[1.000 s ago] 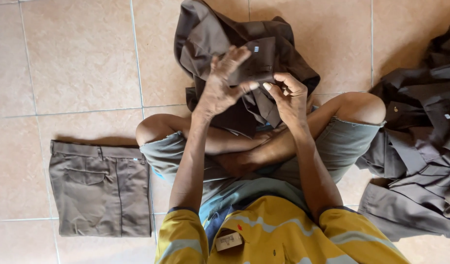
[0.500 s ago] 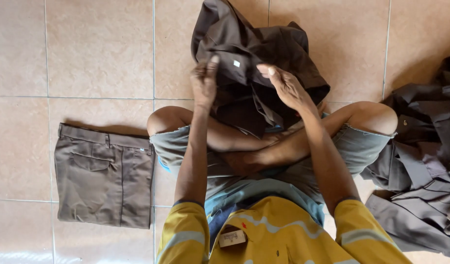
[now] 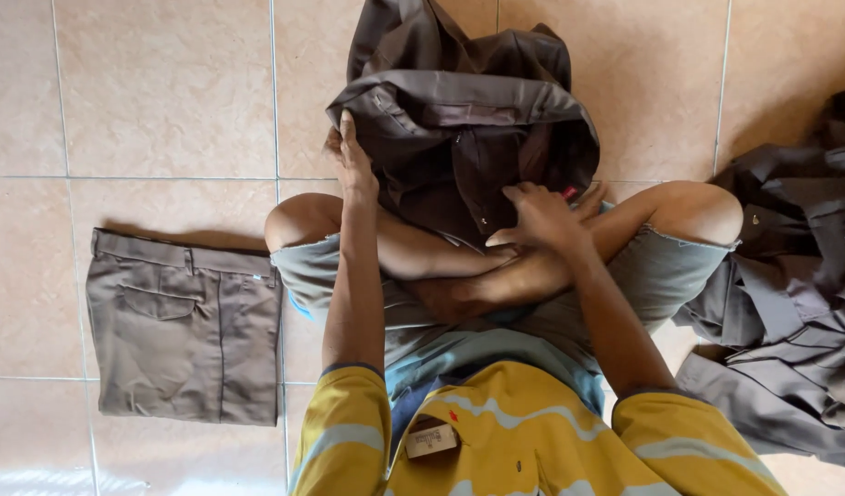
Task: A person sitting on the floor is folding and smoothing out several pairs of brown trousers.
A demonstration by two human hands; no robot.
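Head camera looks straight down (close) at crossed legs [image 3: 496, 266].

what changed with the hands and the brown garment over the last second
The hands came down from holding part of the dark brown garment up. The left hand now grips its edge and the right hand presses on its opening. The folded trousers and the clothes pile stayed put.
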